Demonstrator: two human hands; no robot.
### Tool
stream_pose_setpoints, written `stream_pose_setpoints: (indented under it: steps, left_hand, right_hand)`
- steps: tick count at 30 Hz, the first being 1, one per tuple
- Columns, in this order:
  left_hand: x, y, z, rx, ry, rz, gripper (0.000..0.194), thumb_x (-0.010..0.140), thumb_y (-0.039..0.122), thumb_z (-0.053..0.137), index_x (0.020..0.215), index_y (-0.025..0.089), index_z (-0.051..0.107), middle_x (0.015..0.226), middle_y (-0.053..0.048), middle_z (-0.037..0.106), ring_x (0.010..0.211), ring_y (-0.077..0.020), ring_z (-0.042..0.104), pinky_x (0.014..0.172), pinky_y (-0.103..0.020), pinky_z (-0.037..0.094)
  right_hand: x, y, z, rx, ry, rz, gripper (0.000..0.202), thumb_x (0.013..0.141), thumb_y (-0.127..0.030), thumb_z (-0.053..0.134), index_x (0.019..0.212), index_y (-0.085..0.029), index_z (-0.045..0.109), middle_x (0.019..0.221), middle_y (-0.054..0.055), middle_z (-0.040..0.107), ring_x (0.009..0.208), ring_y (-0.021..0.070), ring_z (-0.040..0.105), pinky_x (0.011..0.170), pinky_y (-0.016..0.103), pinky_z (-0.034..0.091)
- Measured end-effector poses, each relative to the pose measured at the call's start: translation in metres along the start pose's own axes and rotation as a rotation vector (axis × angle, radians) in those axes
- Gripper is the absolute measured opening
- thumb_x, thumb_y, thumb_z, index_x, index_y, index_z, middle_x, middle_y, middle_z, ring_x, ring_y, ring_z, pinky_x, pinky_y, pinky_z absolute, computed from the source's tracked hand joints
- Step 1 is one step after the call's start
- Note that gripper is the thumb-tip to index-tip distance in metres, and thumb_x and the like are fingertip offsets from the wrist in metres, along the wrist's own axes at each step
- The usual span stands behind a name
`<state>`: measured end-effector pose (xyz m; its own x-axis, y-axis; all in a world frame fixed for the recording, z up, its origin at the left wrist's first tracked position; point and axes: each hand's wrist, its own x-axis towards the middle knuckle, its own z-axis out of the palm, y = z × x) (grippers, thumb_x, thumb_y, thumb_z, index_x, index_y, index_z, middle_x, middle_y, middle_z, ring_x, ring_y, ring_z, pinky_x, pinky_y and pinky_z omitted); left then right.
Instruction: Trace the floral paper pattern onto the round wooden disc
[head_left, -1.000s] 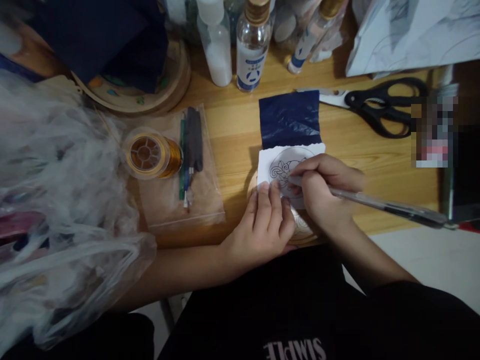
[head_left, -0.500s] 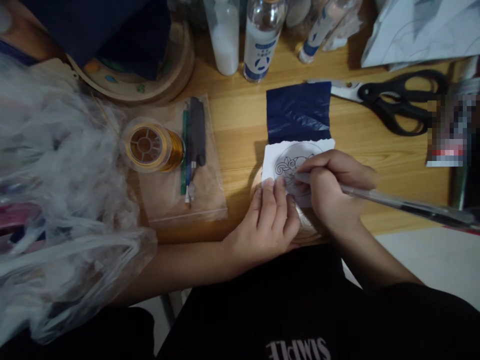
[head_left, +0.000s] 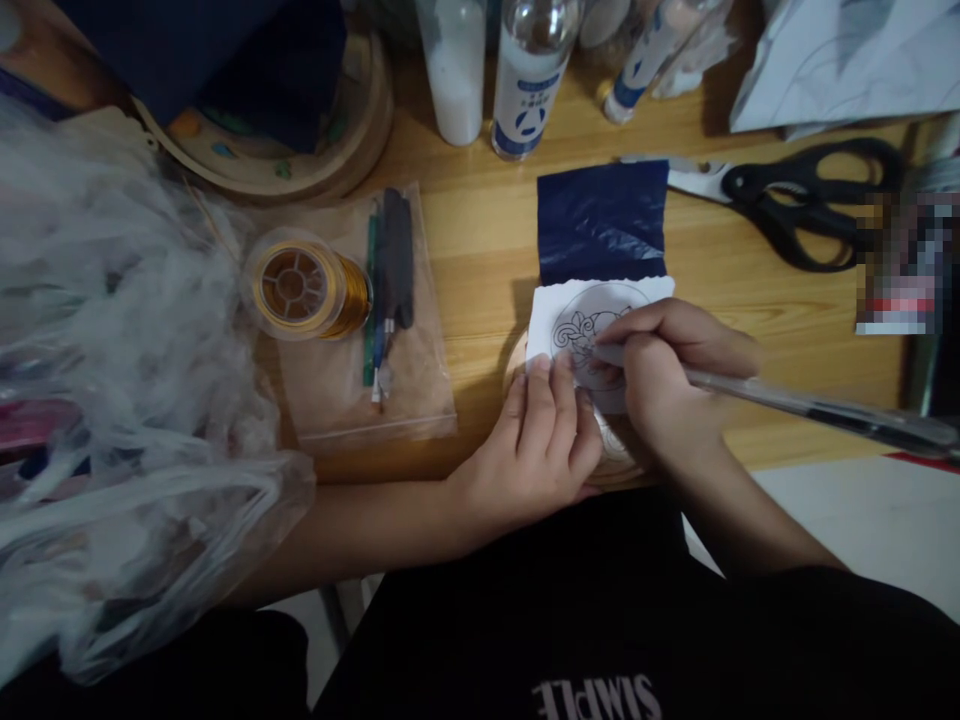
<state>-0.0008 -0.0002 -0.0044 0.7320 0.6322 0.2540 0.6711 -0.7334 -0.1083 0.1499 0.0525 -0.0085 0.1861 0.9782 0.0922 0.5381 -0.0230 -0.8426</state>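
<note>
My right hand [head_left: 664, 375] is closed around a clear-barrelled pen [head_left: 810, 405], whose tip end points down at a small white paper [head_left: 544, 310]. Black outlined curls and leaves inside a circle are printed on the paper. My left hand [head_left: 536, 440] curves over the paper's lower left, fingertips pressing it onto a round wooden piece [head_left: 516, 365]; its thumb is mostly hidden. Dark blue carbon-like paper [head_left: 600, 225] sticks out beyond the paper's far edge. The pen's point is hidden by my right fingers.
Black-handled scissors [head_left: 795, 190] lie at the right. Bottles, one of them labelled [head_left: 529, 95], stand at the back. On the left are a spool of golden thread or wire [head_left: 307, 290], a clear bag [head_left: 330, 400] with brushes, a crumpled plastic bag [head_left: 150, 350] and a round wooden frame [head_left: 360, 150].
The whole view has shifted slightly. Both hands, the paper and the pen keep almost the same places relative to each other.
</note>
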Motion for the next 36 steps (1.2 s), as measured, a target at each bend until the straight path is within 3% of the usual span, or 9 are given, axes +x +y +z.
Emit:
stream_pose_setpoints:
  steps: [24,32,36]
  left_hand:
    - [0.0006,0.0000,-0.0011,0.003,-0.015,-0.003,0.074,0.095,0.066,0.039,0.119,-0.001,0.058,0.124,-0.032,0.064,0.111,-0.0364,0.067,0.098,-0.045,0.051]
    - [0.0006,-0.0003,-0.0006,0.004,-0.004,-0.001,0.075,0.096,0.067,0.037,0.118,-0.001,0.058,0.122,-0.032,0.065,0.111,-0.0377,0.068,0.096,-0.045,0.053]
    - [0.0006,-0.0004,-0.0006,0.011,-0.005,0.000,0.075,0.096,0.067,0.035,0.118,-0.001,0.058,0.123,-0.031,0.065,0.111,-0.0371,0.068,0.096,-0.044,0.053]
  right_hand:
    - [-0.0021,0.0034,0.0012,0.061,0.036,-0.023,0.026,0.071,-0.006,0.052,0.063,-0.026,0.067,0.055,-0.007,0.062,0.049,0.0105,0.056,0.049,0.025,0.045]
    - [0.0018,-0.0003,-0.0014,-0.001,-0.019,-0.018,0.025,0.071,-0.007,0.054,0.064,-0.026,0.069,0.058,-0.006,0.064,0.052,0.0110,0.058,0.050,0.025,0.045]
    - [0.0002,0.0011,0.0008,0.059,0.032,-0.046,0.027,0.068,-0.004,0.052,0.061,-0.024,0.067,0.053,-0.008,0.060,0.048,0.0092,0.055,0.048,0.023,0.043]
